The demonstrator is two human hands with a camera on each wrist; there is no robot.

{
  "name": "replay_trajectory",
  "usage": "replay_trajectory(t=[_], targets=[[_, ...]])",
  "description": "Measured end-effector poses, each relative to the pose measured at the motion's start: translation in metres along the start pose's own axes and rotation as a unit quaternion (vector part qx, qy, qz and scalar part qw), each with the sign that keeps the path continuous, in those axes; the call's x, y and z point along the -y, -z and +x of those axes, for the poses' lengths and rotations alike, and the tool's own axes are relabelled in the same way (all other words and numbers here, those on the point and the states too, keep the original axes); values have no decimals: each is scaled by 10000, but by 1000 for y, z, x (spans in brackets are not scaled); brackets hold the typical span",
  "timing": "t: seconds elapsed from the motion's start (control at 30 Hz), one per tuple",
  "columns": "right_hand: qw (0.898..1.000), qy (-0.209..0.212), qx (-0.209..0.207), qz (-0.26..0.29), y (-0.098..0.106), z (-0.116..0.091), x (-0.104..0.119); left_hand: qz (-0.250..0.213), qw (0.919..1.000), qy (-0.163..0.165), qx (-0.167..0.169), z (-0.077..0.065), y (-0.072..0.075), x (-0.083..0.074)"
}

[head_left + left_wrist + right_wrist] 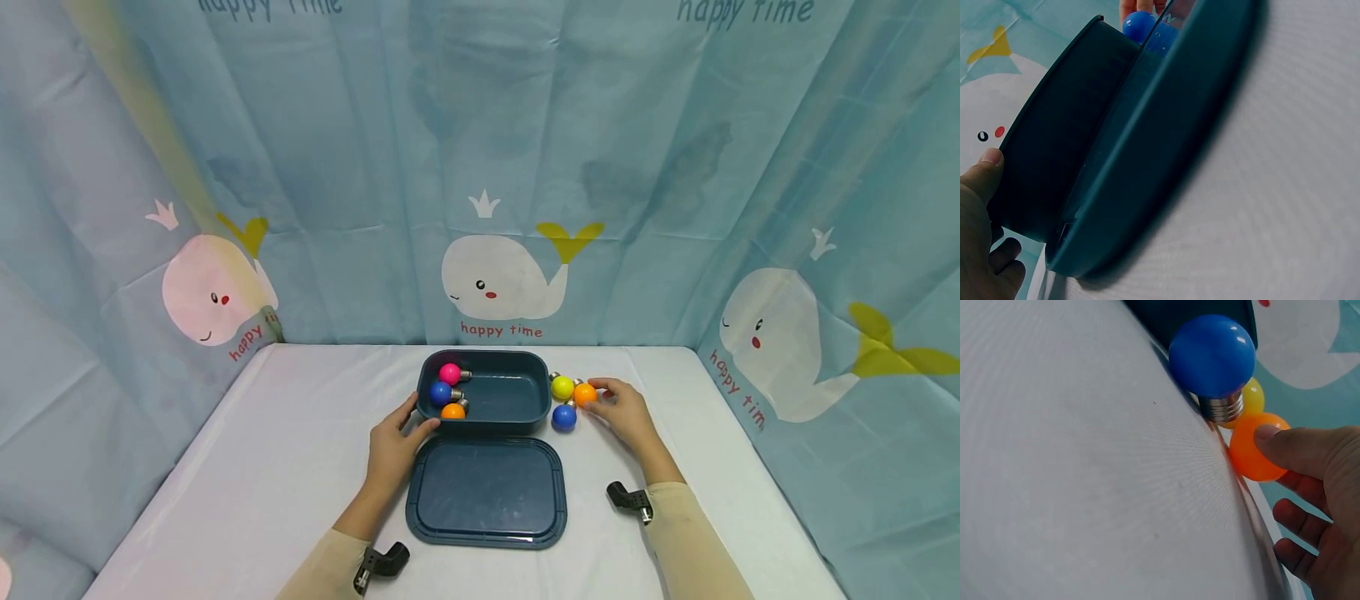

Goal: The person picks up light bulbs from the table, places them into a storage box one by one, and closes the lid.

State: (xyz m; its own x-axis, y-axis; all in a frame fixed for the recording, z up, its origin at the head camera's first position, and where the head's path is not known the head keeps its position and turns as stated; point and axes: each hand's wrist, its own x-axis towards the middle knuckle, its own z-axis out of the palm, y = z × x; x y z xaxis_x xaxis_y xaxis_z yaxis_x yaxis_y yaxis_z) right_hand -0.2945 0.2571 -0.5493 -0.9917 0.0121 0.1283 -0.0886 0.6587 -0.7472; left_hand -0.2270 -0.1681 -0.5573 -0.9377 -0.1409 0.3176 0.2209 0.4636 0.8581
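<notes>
A dark teal plastic box (510,398) holds a pink bulb (450,373), a blue bulb (441,392) and an orange bulb (453,411) along its left side. My left hand (393,444) grips the box's front left corner, its thumb at the rim (999,164). Right of the box, my right hand (626,417) pinches another orange light bulb (1257,449) between thumb and index finger. Close by lie a yellow bulb (562,387) and a second blue bulb (1212,357) with a silver screw base. The bulb in my right hand is partly covered by the thumb.
A dark teal lid (486,493) lies flat on the white tablecloth (247,500), just in front of the box. Behind the table hangs a light blue whale-print curtain (360,283), which also runs along both sides.
</notes>
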Motion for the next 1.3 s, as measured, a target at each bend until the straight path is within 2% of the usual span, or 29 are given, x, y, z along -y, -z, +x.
replay_trajectory(t=[0.23,0.47,0.73,1.03,1.3], targets=[[9998,164,-106,-59,2,0,0,28,10000,-33,-11,-1,0,-1],[9997,150,-195,2,6,1,3,44,10000,-62,-23,0,0,1],[9992,185,-353,50,14,0,13,-10,9999,-98,-43,0,0,1],[9972,492,-561,-18,22,0,27,-86,9999,-90,-32,1,-1,-1],[9972,633,-388,81,24,3,34,-70,9997,-189,-108,-1,0,-1]])
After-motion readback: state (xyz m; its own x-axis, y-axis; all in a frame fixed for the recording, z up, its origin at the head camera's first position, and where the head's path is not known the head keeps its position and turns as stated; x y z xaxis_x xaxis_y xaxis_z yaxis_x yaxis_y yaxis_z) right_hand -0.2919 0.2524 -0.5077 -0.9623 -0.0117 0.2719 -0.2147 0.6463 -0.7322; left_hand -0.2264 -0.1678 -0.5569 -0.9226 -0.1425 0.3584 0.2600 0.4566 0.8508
